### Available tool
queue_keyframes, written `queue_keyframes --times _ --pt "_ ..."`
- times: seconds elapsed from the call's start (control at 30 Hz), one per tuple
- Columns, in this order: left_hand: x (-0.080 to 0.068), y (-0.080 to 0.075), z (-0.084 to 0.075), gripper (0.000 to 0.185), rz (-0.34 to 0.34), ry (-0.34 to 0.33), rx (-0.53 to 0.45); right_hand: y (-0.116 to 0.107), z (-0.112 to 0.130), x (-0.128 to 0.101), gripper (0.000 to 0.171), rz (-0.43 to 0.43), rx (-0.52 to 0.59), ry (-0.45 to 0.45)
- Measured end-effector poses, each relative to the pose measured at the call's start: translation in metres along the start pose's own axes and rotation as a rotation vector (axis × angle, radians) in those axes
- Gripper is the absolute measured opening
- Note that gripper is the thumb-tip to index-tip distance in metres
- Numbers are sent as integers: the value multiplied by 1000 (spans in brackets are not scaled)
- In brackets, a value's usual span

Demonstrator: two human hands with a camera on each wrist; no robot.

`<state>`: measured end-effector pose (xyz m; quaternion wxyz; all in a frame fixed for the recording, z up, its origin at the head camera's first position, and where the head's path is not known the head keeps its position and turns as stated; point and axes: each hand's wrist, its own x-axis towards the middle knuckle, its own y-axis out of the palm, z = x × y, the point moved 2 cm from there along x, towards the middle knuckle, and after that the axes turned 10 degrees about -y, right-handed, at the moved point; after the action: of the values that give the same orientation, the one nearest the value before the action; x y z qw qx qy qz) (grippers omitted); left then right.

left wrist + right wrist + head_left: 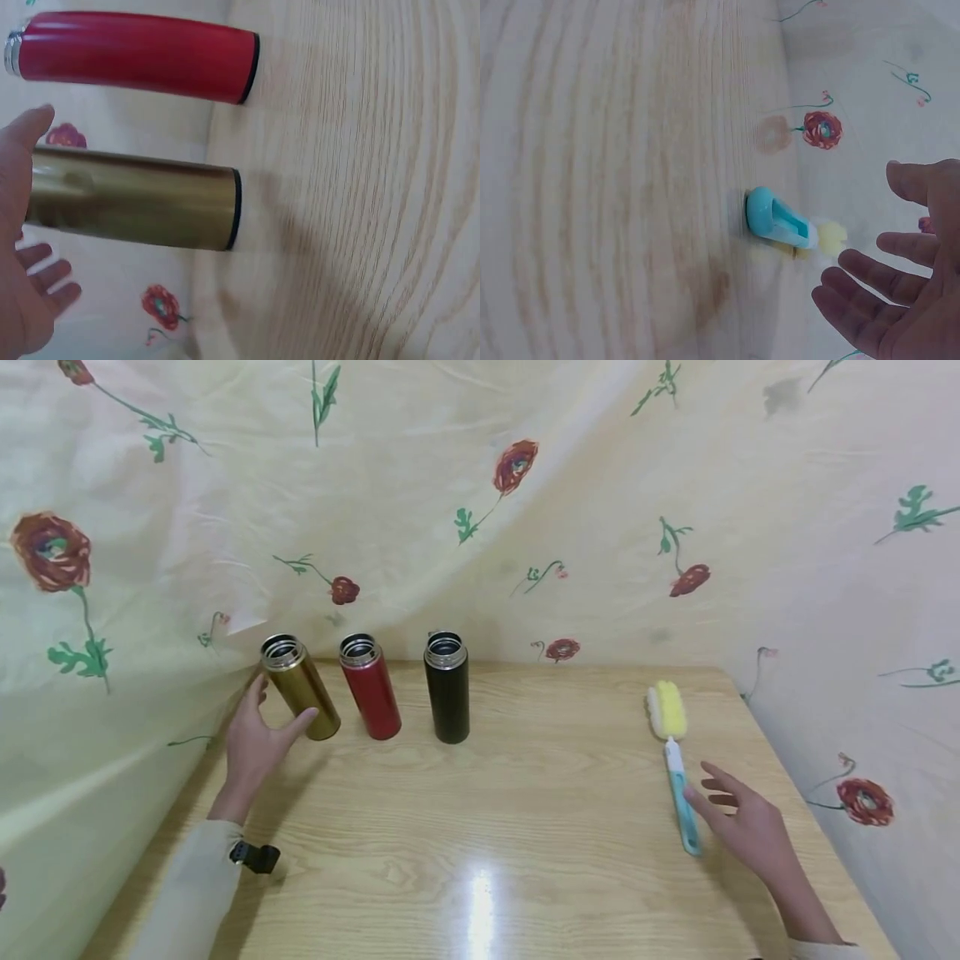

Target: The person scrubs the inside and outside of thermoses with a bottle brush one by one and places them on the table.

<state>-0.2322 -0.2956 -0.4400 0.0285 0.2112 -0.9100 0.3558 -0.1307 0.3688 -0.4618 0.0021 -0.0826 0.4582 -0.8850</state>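
Note:
At the left, a lidless gold thermos bottle (303, 692) stands upright, its steel mouth showing. My left hand (258, 739) is spread beside it, thumb on the near side and fingers on the left; the left wrist view has the gold bottle (139, 199) between thumb and fingers, which are not curled round it. On the right lies a bottle brush (681, 793) with a yellow and white sponge head (667, 710) and a turquoise handle (776, 221). Over the handle's right side hovers my right hand (742, 822), fingers apart and holding nothing.
A red thermos bottle (372, 689) stands right of the gold one, then a black thermos bottle (448, 693); both are lidless. Flower-printed cloth (420, 527) hangs behind the wooden table (525, 802) and along both its sides.

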Motion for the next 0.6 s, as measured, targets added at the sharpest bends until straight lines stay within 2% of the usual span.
queue_keyframes --times 0.33,0.6 --pt "19 9 22 104 50 98 -94 7 -9 2 71 67 41 78" --pt "27 16 27 104 63 144 -129 14 -15 0 71 78 46 122"
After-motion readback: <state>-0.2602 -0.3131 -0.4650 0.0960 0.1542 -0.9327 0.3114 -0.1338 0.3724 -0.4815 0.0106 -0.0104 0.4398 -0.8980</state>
